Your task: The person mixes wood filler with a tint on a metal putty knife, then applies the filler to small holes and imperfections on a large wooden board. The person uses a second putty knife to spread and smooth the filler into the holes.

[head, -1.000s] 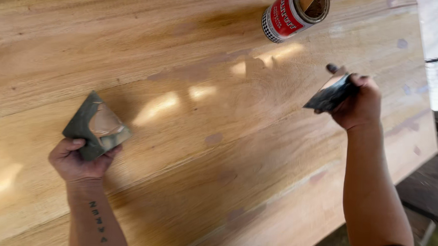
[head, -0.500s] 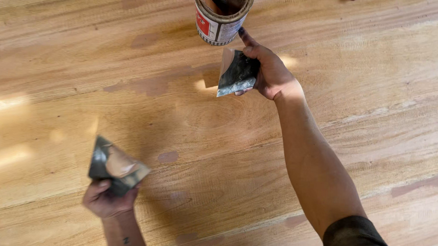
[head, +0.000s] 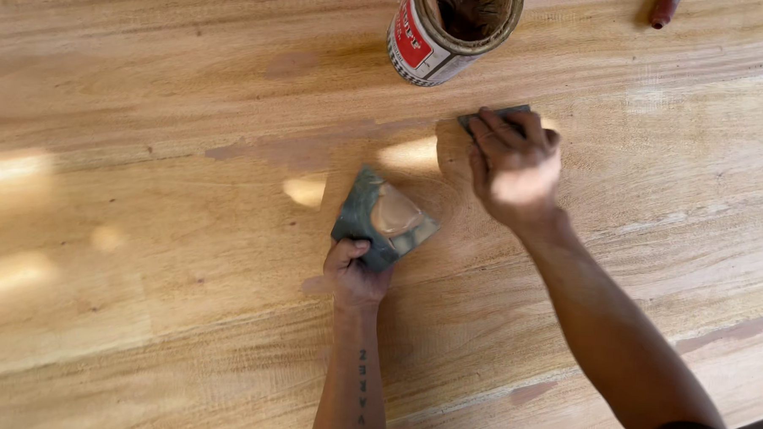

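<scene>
Under my right hand (head: 514, 168): dark scraper (head: 490, 118) pressed flat to the wood panel (head: 144, 232), fingers clamped | left hand (head: 356, 273) pinches the putty-loaded pad (head: 384, 219) | open can (head: 451, 27) just above | step: spreading filler | next: firm, even stroke.

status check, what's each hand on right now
Left hand grips grey scraper loaded with tan filler. Right hand presses second grey scraper flat on wooden tabletop. Open can just beyond, not touching.
</scene>
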Motion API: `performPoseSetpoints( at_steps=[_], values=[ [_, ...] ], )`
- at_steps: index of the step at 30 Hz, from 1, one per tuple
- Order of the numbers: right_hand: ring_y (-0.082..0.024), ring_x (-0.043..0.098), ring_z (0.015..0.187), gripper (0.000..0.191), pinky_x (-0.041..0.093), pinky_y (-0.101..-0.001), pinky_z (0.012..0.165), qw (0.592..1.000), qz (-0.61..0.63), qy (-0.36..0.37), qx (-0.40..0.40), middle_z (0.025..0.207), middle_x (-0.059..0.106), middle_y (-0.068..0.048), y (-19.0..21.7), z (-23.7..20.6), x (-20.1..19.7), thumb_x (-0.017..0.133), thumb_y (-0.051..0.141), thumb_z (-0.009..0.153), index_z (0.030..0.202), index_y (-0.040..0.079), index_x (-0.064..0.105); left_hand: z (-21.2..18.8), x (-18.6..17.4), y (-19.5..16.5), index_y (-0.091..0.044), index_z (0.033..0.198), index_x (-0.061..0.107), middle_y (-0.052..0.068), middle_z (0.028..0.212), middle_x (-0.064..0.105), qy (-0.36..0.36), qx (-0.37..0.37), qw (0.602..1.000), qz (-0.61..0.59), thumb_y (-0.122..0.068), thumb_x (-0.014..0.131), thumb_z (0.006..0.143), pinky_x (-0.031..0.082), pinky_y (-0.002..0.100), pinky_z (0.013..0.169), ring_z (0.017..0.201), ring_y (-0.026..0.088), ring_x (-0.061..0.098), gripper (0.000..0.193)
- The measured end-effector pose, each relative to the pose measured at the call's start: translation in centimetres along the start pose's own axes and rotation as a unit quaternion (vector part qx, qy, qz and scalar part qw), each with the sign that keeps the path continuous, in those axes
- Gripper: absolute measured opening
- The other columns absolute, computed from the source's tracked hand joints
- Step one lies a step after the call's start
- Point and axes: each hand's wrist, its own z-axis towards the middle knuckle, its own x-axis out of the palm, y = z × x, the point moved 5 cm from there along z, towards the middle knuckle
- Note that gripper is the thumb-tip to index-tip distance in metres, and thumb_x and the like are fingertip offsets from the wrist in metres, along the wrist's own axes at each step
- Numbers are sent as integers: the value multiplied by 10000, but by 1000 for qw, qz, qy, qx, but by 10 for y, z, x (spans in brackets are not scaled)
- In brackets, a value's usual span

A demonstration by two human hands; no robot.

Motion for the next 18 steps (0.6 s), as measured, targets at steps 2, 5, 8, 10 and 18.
performPoseSetpoints(
  at_steps=[2,5,8,10,18],
  values=[
    [-225,653,1037,247,523,-401,740,999,-26,-39,3,1127,803,-94,13,-3,3,735,192,925,1117,53,803,-2,-3,1,13,1247,621,123,1211,700,-6,-24,999,-31,-30,574,723,486,454,1092,1159,283,657,528],
    [-217,655,975,281,465,-383,680,999,-32,38,10,1109,802,-99,9,-10,12,718,209,904,1122,56,808,0,-1,1,29,1254,634,123,1232,710,23,-52,995,-80,-13,566,798,477,461,1143,1187,287,659,463],
    [-186,663,995,236,432,-324,668,996,34,72,37,1175,788,-109,-13,-14,17,661,167,1042,1204,63,798,3,0,15,12,1256,651,114,1225,720,7,-60,990,-126,-20,564,761,480,469,1115,1176,291,666,504],
    [-167,662,997,221,432,-318,680,998,28,50,26,1179,788,-112,-24,-14,18,656,136,1064,1215,50,794,5,5,34,-2,1263,654,107,1224,724,-4,-52,986,-161,-24,567,739,483,475,1099,1168,288,668,532],
    [-194,671,1038,257,480,-291,712,998,14,43,31,1139,787,-132,-66,-29,5,656,50,955,1174,1,783,12,14,75,-5,1308,611,128,1265,700,-36,-89,982,-165,-53,572,675,520,551,1091,1214,327,657,636]
  ],
)
